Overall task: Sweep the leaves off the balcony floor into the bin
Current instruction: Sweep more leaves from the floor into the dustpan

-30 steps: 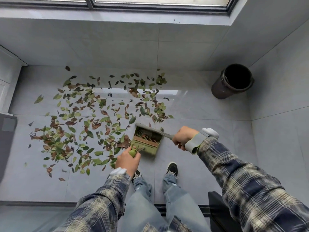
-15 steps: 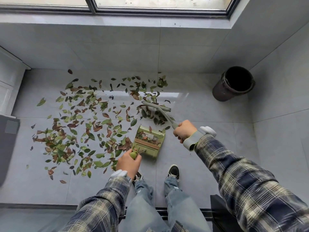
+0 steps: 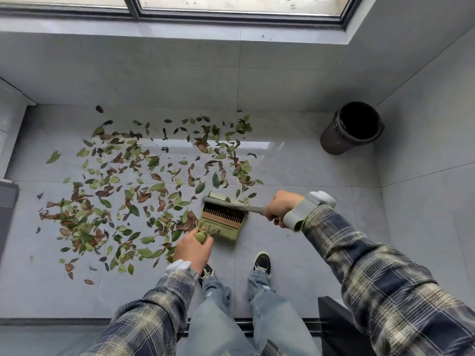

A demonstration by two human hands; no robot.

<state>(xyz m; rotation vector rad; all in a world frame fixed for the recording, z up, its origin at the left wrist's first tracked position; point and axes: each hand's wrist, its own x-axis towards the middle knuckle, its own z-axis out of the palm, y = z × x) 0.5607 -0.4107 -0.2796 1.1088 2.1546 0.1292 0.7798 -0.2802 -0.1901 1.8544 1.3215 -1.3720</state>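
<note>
Green and brown leaves (image 3: pixel 133 191) lie scattered over the grey tiled balcony floor (image 3: pixel 295 176). An olive-green dustpan (image 3: pixel 222 223) rests on the floor in front of my feet, its mouth toward the leaves. My left hand (image 3: pixel 194 249) grips the dustpan's round-ended handle. My right hand (image 3: pixel 280 208) grips the handle of a grey broom (image 3: pixel 228 204), whose head lies across the pan's mouth. A dark round bin (image 3: pixel 352 128) stands open at the back right, apart from both hands.
Grey tiled walls close the space at the back and right, with a window frame (image 3: pixel 231 11) above. A dark object (image 3: pixel 334 327) stands at my lower right. A grey panel (image 3: pixel 7 191) sits at the left edge.
The broom head was out among the leaves half a second ago; my right hand has pulled it back to the dustpan's mouth. My left hand and the dustpan stayed in place.
</note>
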